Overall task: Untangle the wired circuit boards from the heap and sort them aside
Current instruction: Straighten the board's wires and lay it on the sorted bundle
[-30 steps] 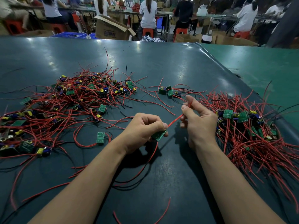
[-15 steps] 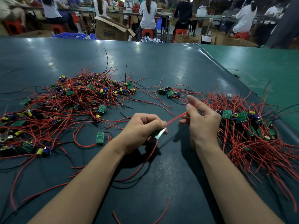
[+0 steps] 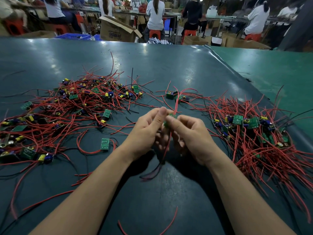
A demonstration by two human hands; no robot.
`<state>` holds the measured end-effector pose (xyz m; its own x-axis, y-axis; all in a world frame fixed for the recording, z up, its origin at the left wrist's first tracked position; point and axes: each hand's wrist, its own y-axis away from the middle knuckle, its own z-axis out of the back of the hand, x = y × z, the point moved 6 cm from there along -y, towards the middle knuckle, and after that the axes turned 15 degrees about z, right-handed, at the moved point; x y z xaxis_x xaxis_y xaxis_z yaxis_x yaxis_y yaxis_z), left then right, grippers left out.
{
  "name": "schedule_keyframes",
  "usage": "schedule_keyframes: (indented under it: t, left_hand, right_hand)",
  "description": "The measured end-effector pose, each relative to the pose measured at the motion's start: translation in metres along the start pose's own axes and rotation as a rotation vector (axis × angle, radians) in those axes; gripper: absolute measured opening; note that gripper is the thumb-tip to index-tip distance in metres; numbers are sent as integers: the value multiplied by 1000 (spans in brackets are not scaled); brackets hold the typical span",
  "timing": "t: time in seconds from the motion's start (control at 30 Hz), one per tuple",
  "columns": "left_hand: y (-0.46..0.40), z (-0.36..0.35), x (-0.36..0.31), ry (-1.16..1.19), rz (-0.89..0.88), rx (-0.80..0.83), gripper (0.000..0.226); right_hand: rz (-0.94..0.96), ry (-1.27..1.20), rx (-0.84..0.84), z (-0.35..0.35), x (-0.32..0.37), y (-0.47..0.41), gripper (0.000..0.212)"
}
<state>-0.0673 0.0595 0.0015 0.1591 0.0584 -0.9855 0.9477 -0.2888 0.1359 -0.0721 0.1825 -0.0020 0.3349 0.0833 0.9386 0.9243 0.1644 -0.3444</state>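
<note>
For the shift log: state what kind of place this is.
Most likely an electronics assembly workshop. Heaps of wired circuit boards cover a long green work table, and behind it seated workers face benches among cardboard boxes.

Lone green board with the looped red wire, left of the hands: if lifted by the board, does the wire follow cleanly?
Probably not cleanly. The small green circuit board looks light and rigid, so a pinch should lift it. Its thin red wire lies in a slack loop, so it is likely floppy and will trail. The loop runs near the tangled heap of red-wired boards, so it might snag.
</note>
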Motion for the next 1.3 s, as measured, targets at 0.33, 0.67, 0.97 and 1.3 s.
schedule_keyframes:
  t: [0.33, 0.67, 0.97, 1.3]
  left_hand:
    - [2, 25, -17, -378, -211, -242, 7]
    - [17, 52, -33, -750, -442, -822, 28]
    - [18, 80, -15, -1158, 260, -1188, 41]
    - [21, 104, -23, -1111, 267, -1243, 26]
  right_hand:
    - [153, 219, -217, 15, 14, 1, 35]
    - [388, 27, -900, 67, 43, 16, 33]
    - [170, -69, -793, 44, 11, 8, 31]
    - [140, 112, -541, 23, 3, 2, 29]
